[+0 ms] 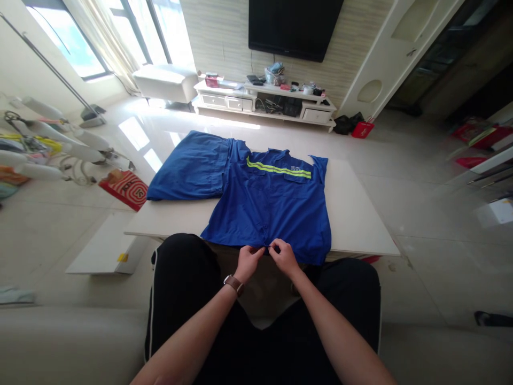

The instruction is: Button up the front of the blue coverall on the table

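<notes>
A blue work shirt (264, 200) with a yellow-green reflective stripe lies flat on a white low table (360, 214), collar away from me. One sleeve spreads out to the left. My left hand (247, 262), with a brown watch strap on its wrist, pinches the shirt's bottom hem at the front opening. My right hand (284, 256) pinches the hem right beside it, fingers closed on the cloth. Both hands meet at the table's near edge, above my black-trousered knees.
A white TV stand (264, 101) with clutter sits under a wall-mounted screen at the back. A red patterned bag (125, 188) lies on the floor left of the table, beside a white drying rack (48, 144). A low white step (102, 248) stands at the table's left corner.
</notes>
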`<state>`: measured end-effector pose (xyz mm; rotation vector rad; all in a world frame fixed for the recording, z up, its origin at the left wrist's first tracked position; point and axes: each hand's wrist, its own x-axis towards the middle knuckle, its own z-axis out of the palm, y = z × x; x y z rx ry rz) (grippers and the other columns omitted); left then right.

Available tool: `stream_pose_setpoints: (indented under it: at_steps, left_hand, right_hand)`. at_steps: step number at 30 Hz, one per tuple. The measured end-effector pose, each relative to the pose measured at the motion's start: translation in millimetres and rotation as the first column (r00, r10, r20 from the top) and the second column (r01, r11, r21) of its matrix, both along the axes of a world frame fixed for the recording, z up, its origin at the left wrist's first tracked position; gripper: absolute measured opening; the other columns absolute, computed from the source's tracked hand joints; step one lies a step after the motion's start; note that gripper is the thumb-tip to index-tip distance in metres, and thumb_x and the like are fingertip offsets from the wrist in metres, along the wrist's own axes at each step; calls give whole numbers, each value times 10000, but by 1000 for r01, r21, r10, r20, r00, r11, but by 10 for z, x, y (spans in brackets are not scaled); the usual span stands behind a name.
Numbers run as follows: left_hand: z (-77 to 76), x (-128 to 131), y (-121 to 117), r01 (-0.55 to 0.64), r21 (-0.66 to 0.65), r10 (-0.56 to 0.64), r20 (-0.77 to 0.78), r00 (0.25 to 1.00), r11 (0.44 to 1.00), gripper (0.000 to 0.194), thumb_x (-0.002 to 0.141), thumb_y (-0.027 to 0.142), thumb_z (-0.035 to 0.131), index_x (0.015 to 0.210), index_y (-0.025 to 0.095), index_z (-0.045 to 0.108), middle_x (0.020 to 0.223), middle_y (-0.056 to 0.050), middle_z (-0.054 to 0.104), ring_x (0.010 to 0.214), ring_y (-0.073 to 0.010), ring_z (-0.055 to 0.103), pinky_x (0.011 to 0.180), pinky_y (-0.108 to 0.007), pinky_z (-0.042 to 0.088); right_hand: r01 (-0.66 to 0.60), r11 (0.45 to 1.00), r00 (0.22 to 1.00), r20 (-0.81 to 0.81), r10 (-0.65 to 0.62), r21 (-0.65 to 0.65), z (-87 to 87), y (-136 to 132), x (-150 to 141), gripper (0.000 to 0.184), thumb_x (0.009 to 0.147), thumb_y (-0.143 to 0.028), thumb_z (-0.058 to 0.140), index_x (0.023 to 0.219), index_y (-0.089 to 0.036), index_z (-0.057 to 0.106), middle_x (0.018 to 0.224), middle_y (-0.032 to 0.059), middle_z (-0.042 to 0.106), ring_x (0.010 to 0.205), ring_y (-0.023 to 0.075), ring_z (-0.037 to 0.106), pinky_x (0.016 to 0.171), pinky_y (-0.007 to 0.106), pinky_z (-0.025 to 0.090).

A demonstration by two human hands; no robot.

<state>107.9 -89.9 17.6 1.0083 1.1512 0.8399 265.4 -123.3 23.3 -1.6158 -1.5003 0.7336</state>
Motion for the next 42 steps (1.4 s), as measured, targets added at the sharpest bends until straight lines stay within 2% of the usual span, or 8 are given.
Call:
stream_pose_setpoints:
  at_steps: [3, 5, 8, 15, 21, 28, 34, 42]
  left_hand:
    - [4, -27, 17, 18, -2, -19, -38, 999, 1000, 363, 678, 478, 828, 668, 131, 722, 649, -60, 691, 600, -148, 557, 579, -270, 406]
    - [4, -35, 20, 14, -8, -14, -60, 998, 1000, 366, 672, 476, 819, 628, 133, 699, 602, -42, 652, 566, -130, 509, 556, -263, 364]
    - [9, -41, 22, 15, 0, -15, -76, 997, 1000, 367, 680, 471, 801, 598, 136, 676, 574, -28, 617, 546, -118, 472, 544, -263, 334]
    - [41, -93, 46, 34, 74, -21, -160, 987, 997, 349, 733, 417, 773, 556, 148, 638, 527, -3, 553, 522, -107, 422, 535, -266, 298]
    - [3, -87, 71, 86, 73, -71, -182, 981, 994, 308, 746, 374, 736, 559, 151, 636, 526, 2, 552, 510, -106, 415, 530, -266, 293]
    - [-39, -51, 104, 131, 109, -112, -171, 979, 985, 241, 722, 340, 718, 591, 156, 634, 571, -13, 594, 549, -120, 469, 543, -257, 315]
    - [-14, -91, 111, 184, 106, -167, -147, 975, 977, 260, 739, 361, 703, 603, 149, 642, 593, -19, 607, 550, -115, 451, 543, -258, 307]
    - [1, -4, 73, 163, 73, -148, -183, 972, 984, 239, 719, 321, 692, 578, 152, 599, 563, -4, 577, 541, -107, 429, 535, -254, 295]
  right_hand:
    - [-15, 1000, 998, -61, 15, 12, 18, 6, -17, 71, 893, -272, 615, 875, -211, 648, 863, 10, 665, 821, 174, 614, 749, 292, 451]
    - [-52, 998, 997, -58, 54, 36, 31, 7, -27, 94, 910, -286, 621, 922, -215, 682, 911, 21, 679, 869, 182, 631, 776, 295, 467]
    - [-76, 996, 997, -26, 78, 55, 37, 11, -36, 140, 944, -302, 599, 870, -212, 678, 881, 28, 667, 856, 183, 622, 779, 297, 463]
    - [-5, 1000, 998, -63, 4, -3, 7, 35, -58, 167, 953, -337, 567, 872, -208, 636, 806, 16, 653, 745, 172, 580, 719, 290, 450]
    - [0, 1000, 998, -69, 1, 12, -7, 58, -68, 154, 931, -325, 597, 849, -204, 649, 858, 28, 662, 812, 181, 603, 747, 292, 459]
    - [42, 999, 998, -52, -42, -5, -39, 41, -65, 138, 906, -300, 623, 810, -204, 644, 809, 20, 650, 761, 175, 580, 744, 300, 453]
    - [66, 996, 996, -67, -62, 56, 22, 39, -108, 169, 922, -303, 583, 793, -200, 619, 978, 66, 719, 871, 195, 640, 730, 296, 465]
    - [166, 986, 982, -89, -166, -9, -57, 86, -22, 226, 910, -390, 577, 793, -197, 593, 812, 30, 668, 741, 174, 583, 730, 301, 446]
